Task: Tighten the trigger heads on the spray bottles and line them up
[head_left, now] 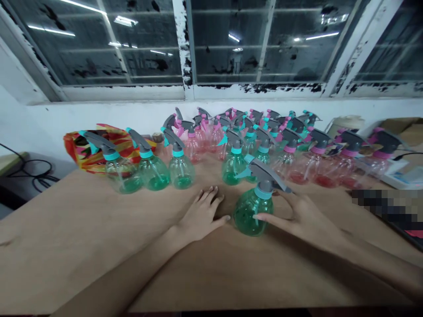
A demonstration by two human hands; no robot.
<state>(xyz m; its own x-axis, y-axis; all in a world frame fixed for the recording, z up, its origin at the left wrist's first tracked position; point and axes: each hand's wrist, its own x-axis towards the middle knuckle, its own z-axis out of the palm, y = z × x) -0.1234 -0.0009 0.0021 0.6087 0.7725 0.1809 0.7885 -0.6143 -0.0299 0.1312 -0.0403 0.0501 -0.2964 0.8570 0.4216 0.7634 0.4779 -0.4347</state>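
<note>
One green spray bottle [253, 213] is held in a person's right hand [299, 213] above or on a wooden table [205, 273]; whether its base touches the wood cannot be told. The grip pinches the bottle's side, thumb across the front and fingers curled behind, partly hidden by the gray spray head (its turquoise nozzle points left). The bottle leans slightly.

Just left of the grip, the left hand [201, 215] lies palm down on the table, its fingers spread and its thumb near the bottle.

Farther left and beyond the grip, three green bottles [153, 176] with turquoise collars stand in a line, a red-and-yellow bag [90, 154] behind them. Directly beyond the grip, more turquoise-collared bottles [233, 169] stand close by. To its far right, a row of pink-collared bottles [325, 174] holds red liquid. Behind these, a crowd of sprayers [216, 130], pink and turquoise, stands near the wall, below a window [238, 44] with peeling paint on its frame.
</note>
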